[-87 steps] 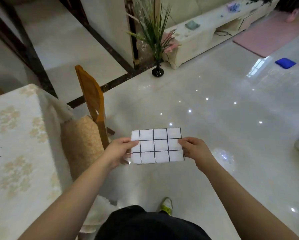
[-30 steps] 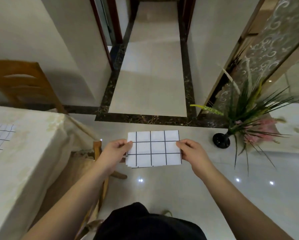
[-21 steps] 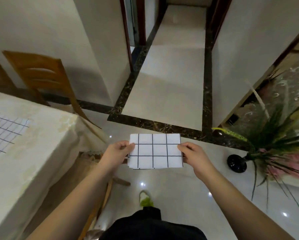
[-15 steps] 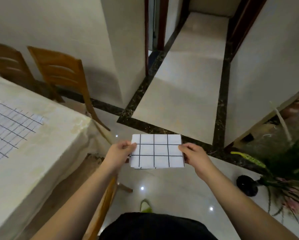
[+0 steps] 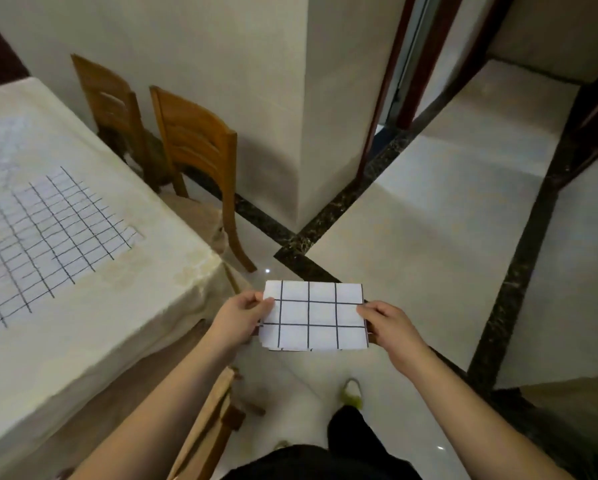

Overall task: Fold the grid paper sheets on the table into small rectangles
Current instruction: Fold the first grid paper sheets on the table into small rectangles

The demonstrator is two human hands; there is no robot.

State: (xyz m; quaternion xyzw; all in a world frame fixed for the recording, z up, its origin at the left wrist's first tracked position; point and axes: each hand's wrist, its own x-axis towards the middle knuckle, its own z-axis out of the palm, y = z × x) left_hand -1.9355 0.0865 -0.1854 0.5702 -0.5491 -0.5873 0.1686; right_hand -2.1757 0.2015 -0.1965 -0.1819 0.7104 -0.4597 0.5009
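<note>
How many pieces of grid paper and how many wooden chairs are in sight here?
Folded grid paper held in both hands: 1
Unfolded grid sheets on the table: 1, maybe more stacked; cannot tell
Wooden chairs: 3
Total: 5

1. Both forearms are showing bare to the elbow; no sleeves, watch or rings visible on the left hand (image 5: 239,318) or the right hand (image 5: 392,329).
2. Person is wearing black clothing (image 5: 325,462) at the bottom edge; can't tell top from trousers.
3. One black trouser leg (image 5: 346,424) is reaching fwd.
4. A yellow-green shoe (image 5: 351,393) is poking out below it.
</note>
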